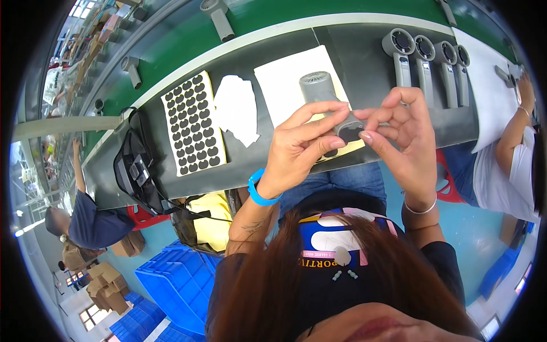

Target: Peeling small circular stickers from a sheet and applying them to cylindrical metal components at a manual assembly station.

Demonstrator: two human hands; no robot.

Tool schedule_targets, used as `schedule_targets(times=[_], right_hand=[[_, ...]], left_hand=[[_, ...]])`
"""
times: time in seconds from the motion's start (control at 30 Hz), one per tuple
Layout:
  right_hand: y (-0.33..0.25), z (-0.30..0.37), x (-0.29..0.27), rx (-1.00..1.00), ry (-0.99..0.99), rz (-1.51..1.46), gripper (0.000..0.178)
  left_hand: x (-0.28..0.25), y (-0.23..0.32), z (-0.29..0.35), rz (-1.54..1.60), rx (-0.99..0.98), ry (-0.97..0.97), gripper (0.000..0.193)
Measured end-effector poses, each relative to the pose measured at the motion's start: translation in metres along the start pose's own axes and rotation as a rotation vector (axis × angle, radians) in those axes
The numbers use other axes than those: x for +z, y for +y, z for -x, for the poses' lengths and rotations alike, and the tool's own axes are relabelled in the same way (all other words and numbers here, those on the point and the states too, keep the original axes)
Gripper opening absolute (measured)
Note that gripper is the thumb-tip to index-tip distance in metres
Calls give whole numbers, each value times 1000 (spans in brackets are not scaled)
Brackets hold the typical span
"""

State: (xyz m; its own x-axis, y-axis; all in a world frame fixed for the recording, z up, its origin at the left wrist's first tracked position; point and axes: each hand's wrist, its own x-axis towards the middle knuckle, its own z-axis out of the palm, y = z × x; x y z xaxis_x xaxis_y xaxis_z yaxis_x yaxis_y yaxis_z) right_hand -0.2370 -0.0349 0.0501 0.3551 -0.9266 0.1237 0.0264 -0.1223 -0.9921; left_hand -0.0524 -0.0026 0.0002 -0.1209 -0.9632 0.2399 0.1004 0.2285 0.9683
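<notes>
A grey handheld fan (pixel 317 85) with a slotted round end points away from me above a white sheet. Around its near part, the fingers and thumb of my left hand (pixel 305 137) are closed. A dark oval face (pixel 349 130) shows between my hands, seemingly the fan's near end. My right hand (pixel 401 128) pinches at the edge of this face with thumb and forefinger, its other fingers curled. Whether a loose sticker lies there cannot be made out. Below my hands, a yellow-edged white sheet (pixel 279 77) carries a few black shapes, partly hidden.
A sheet of black stickers (pixel 194 122) and a crumpled white bag (pixel 236 108) lie to the left. Further left is a black bag (pixel 137 165). Several grey fans (pixel 424 51) line the right side. Co-workers sit at both ends; blue crates (pixel 176 279) stand on the floor.
</notes>
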Motion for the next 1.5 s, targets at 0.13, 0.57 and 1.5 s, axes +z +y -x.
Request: schedule_targets(times=[0.13,0.57,1.5], right_hand=[[-2,-1,-1,3,-10,9,38],[-2,0,-2,21,-13,46,41],[-11,6,5,40,42,201,38]], left_hand=[[0,2,0,8,-13,-6,34],[3,4,-1,45,-31,7,32],[18,10,8,53,-63,85,30]])
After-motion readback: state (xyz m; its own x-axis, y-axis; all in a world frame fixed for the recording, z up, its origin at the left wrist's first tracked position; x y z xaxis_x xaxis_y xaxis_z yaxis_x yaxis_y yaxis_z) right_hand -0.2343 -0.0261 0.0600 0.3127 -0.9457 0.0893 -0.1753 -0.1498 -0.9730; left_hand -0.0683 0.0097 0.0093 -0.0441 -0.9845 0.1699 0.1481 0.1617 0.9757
